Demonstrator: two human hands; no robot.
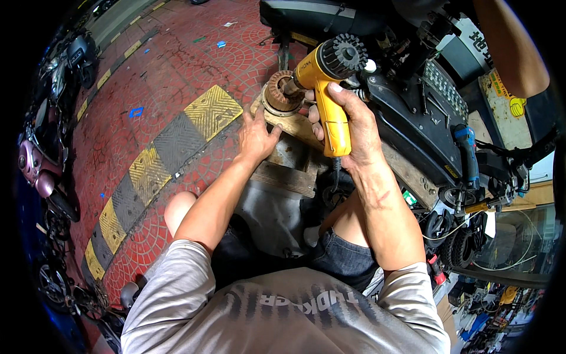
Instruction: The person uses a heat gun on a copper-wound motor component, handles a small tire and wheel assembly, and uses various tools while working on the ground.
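Note:
My right hand (pixel 359 121) is wrapped round the handle of a yellow heat gun (pixel 334 118). The gun's dark ribbed rear end points up and away to the right. Its metal nozzle (pixel 292 87) tips down into a brownish ring-shaped motor stator (pixel 277 97), which sits on a round metal base. Whether the nozzle touches the inside is hidden. Under the stator is a wooden board (pixel 298 126) on a small stand. With fingers spread, my left hand (pixel 257 137) lies at the board's left edge, close beside the base. A dark cord leaves the gun's handle.
Right of the stand is a black bench top (pixel 407 124) with loose tools and a blue power tool (pixel 466 147). Another person's arm (pixel 519 53) reaches in at upper right. A yellow-black kerb ramp (pixel 171 141) crosses the red paving on the left, near parked motorbikes (pixel 44 153).

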